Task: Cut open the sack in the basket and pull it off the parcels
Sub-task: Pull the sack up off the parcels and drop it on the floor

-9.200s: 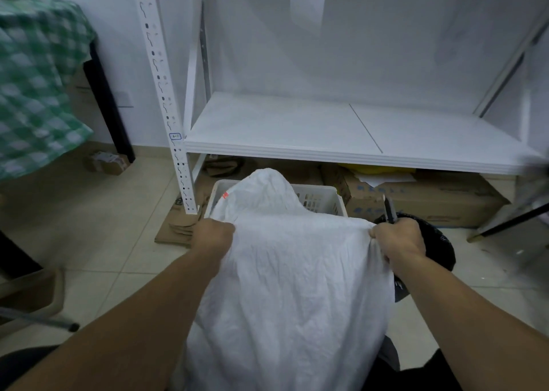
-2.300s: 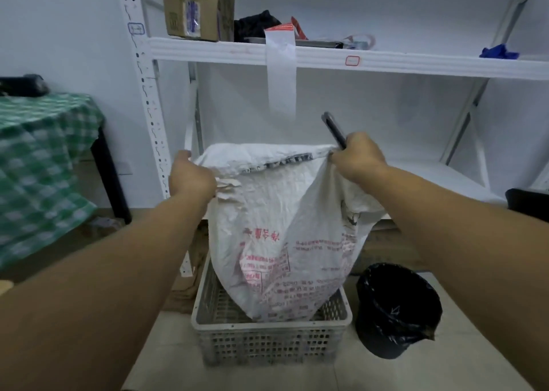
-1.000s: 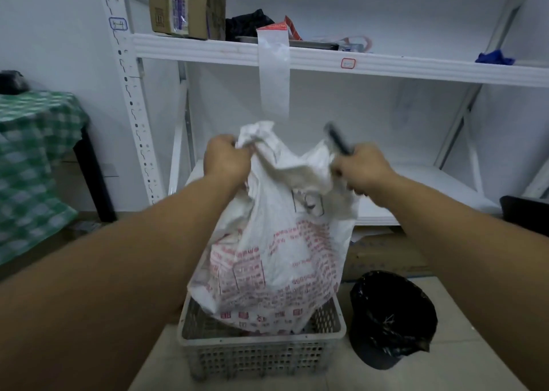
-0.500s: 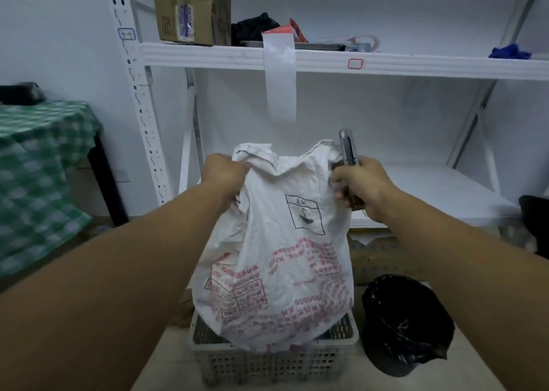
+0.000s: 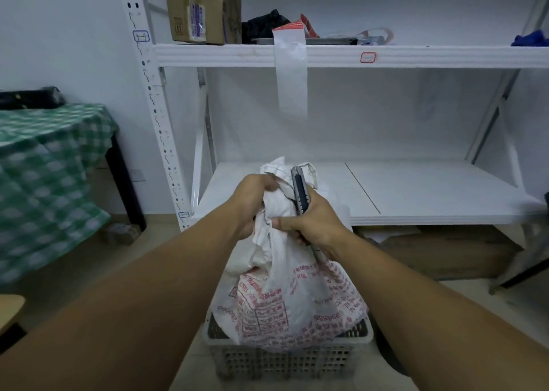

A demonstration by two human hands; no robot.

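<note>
Both grips are closed on one white sack (image 5: 285,295): the left hand (image 5: 252,203) bunches its crumpled top, and the right hand (image 5: 312,227) pinches the cloth just beside it while also holding one grey knife (image 5: 300,193), which points upward between the two hands. The sack hangs from the hands, gathered to a narrow neck, with red print on its lower half. Its bottom lies in or just over one grey slotted basket (image 5: 285,358) on the floor; parcels cannot be made out beneath it.

Behind stands one white shelf rack (image 5: 416,194) with two boards in view. The lower board is bare and its front edge runs just behind the hands. The upper board carries one cardboard box (image 5: 202,7), a dark bundle and small items, and one white strip (image 5: 291,72) hangs over its front edge. To the left, well apart from the basket, one surface under a green checked cloth (image 5: 47,176) leaves open floor between. A dark bin edge shows just right of the basket.
</note>
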